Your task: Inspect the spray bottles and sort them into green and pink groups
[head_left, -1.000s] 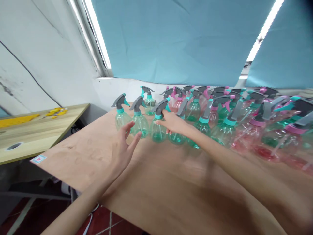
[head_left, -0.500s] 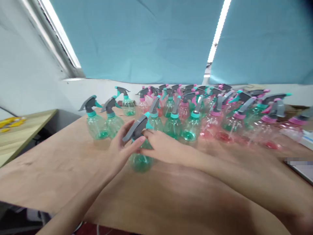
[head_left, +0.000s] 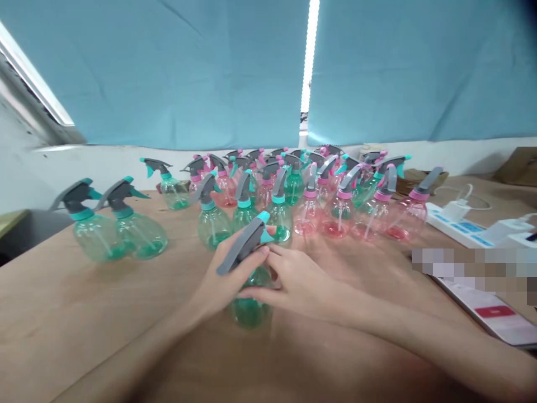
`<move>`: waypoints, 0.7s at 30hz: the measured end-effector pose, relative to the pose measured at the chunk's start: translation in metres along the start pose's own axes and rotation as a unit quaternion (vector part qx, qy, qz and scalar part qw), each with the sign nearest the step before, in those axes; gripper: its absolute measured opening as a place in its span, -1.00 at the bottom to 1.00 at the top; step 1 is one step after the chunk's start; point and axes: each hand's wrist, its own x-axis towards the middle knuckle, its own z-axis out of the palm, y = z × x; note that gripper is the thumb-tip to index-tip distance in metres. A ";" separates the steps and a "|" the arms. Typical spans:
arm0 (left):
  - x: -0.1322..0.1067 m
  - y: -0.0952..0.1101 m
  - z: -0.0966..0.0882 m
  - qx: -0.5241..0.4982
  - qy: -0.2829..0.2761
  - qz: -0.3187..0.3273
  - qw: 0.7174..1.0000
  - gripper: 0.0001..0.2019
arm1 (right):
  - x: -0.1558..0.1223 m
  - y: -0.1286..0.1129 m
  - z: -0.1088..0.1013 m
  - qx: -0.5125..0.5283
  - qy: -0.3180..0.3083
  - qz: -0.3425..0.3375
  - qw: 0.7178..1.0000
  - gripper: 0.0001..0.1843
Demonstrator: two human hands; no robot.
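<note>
A green spray bottle (head_left: 251,313) with a grey and teal trigger head stands tilted slightly on the wooden table (head_left: 168,347), between my two hands. My left hand (head_left: 229,271) is wrapped round its neck, just under the grey trigger head, with the thumb across the front. My right hand (head_left: 293,282) grips the bottle's body from the right, fingers curled and thumb along the front. The neck and collar are mostly hidden by my fingers. Just behind my hands is another green spray bottle (head_left: 213,226) in a row of several.
Two green spray bottles (head_left: 145,235) stand at the left. Several pink spray bottles (head_left: 335,215) crowd the middle and right. A white power strip (head_left: 457,226) with plugs lies at the right, near a phone (head_left: 495,313). A blue covering (head_left: 188,73) hangs behind.
My view has swung to the right, bringing the power strip and more of the phone into sight. Both hands stay on the green bottle, which now sits nearer to me, away from the row.
</note>
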 end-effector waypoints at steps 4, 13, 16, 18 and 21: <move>0.009 0.000 0.014 0.011 0.008 -0.004 1.000 -0.62 | -0.015 0.043 0.001 0.039 0.022 -0.045 0.998 -0.52; 0.023 -0.001 0.017 0.004 0.039 0.000 0.999 -0.60 | -0.024 0.118 0.033 -0.003 -0.002 -0.046 0.999 -0.72; 0.028 -0.006 0.013 0.014 0.029 0.003 0.999 -0.58 | -0.019 0.112 0.040 -0.005 -0.022 -0.081 0.996 -0.75; 0.031 -0.009 0.009 0.014 0.020 0.006 1.000 -0.57 | -0.017 0.108 0.043 -0.012 -0.026 -0.098 0.995 -0.72; 0.033 -0.012 0.004 0.008 -0.008 0.005 1.000 -0.57 | -0.014 0.104 0.044 -0.008 -0.025 -0.105 0.994 -0.67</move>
